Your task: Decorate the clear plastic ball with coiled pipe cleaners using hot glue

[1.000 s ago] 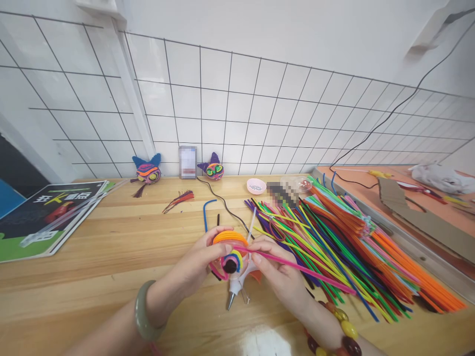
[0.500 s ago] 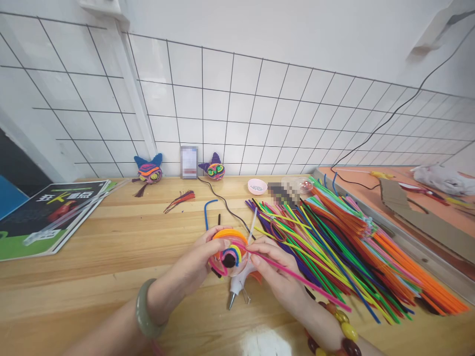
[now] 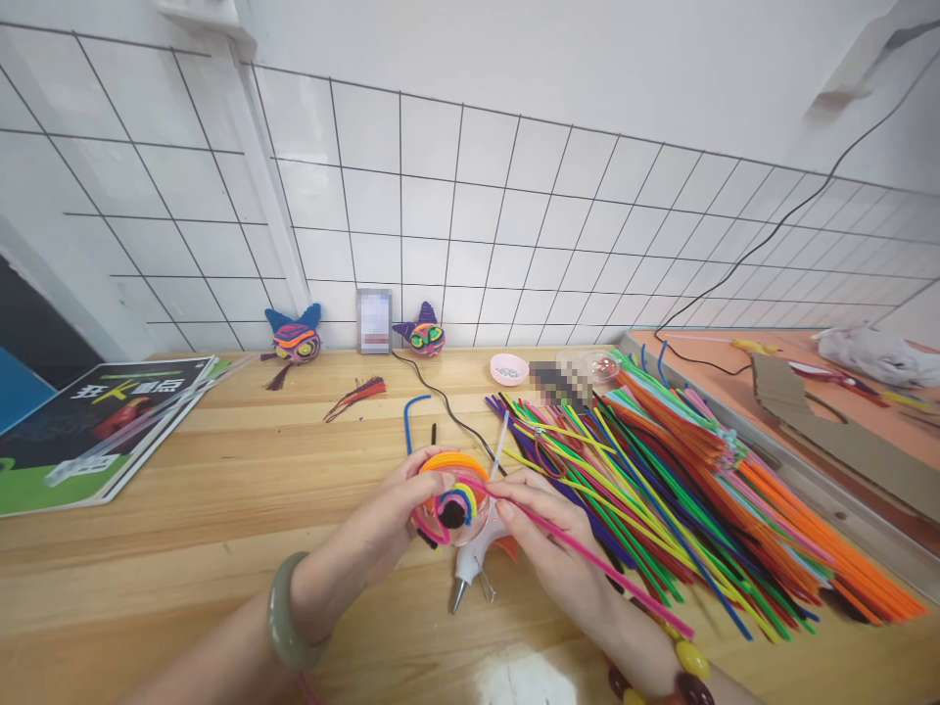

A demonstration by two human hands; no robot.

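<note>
My left hand (image 3: 411, 499) is closed around a small round craft piece (image 3: 464, 534) built from coiled pipe cleaners, its thumb on the upper side. Orange coils run along the top, with pink, yellow and blue arcs around a dark round centre. My right hand (image 3: 540, 519) pinches a long pink pipe cleaner (image 3: 609, 568) close to where it meets the craft piece; its loose end trails down to the right. Beneath the hands lies a white glue gun (image 3: 474, 563) with a metal nozzle, partly hidden, and a translucent glue stick (image 3: 500, 443) rises behind it.
Many coloured pipe cleaners (image 3: 661, 509) spread over the right of the wooden table (image 3: 220, 470). Two finished cat-like figures (image 3: 295, 335) and a phone (image 3: 374, 321) stand against the wall. A pink bowl (image 3: 509, 369), red tassels (image 3: 359, 396) and a magazine (image 3: 110, 421) lie around.
My right hand and the pink pipe cleaner have shifted very slightly, its loose end a little lower. My left hand keeps its hold on the craft piece.
</note>
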